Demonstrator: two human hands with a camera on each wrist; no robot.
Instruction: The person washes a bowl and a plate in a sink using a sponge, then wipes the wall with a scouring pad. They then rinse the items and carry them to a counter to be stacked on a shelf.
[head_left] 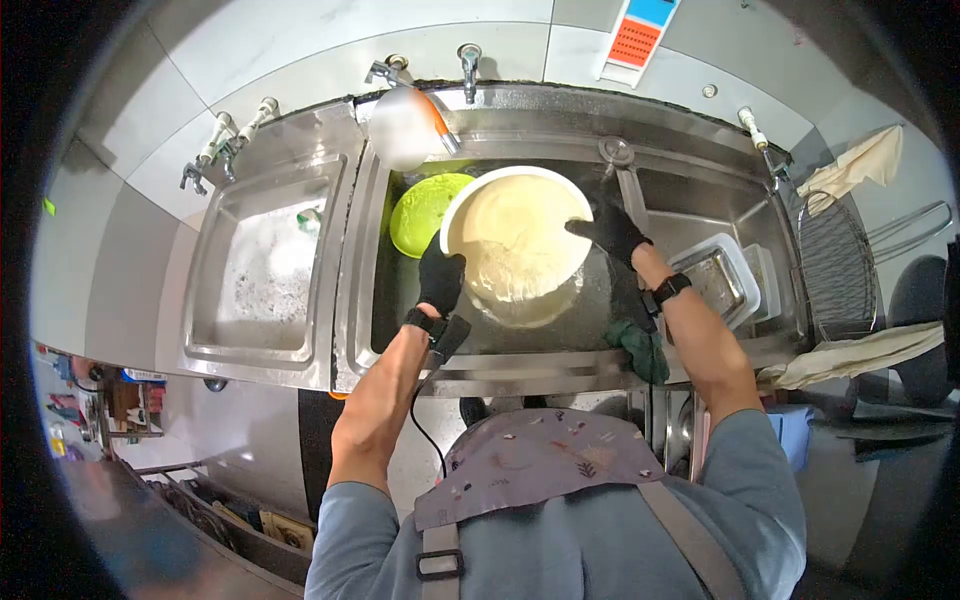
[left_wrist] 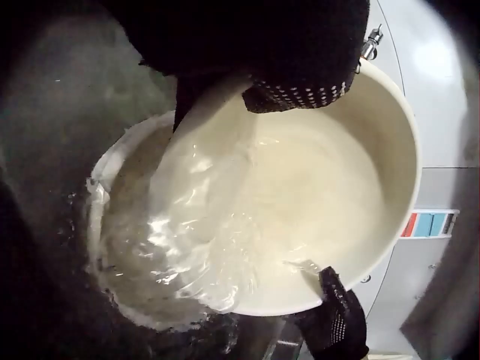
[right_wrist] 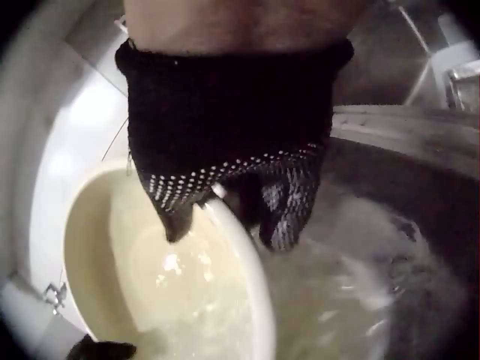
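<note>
A cream-white round basin (head_left: pixel 515 171) is tipped toward the person over the middle sink (head_left: pixel 590 345). Water (left_wrist: pixel 199 247) spills over its lower rim and spreads across the sink floor. My left hand (head_left: pixel 440 278), in a black dotted glove, grips the basin's left rim. On the opposite side, my right hand (head_left: pixel 612 238) in a matching glove holds the rim, with the thumb inside and the fingers outside in the right wrist view. Left of the basin lies a bright green bowl (head_left: pixel 408 222), partly hidden behind it.
Taps (head_left: pixel 469 70) line the back wall. A second sink (head_left: pixel 255 345) with suds adjoins on the left. White containers (head_left: pixel 748 275) sit in the right-hand sink, and a wire basket (head_left: pixel 838 265) stands beyond. A dark green cloth (head_left: pixel 640 350) hangs at the front edge.
</note>
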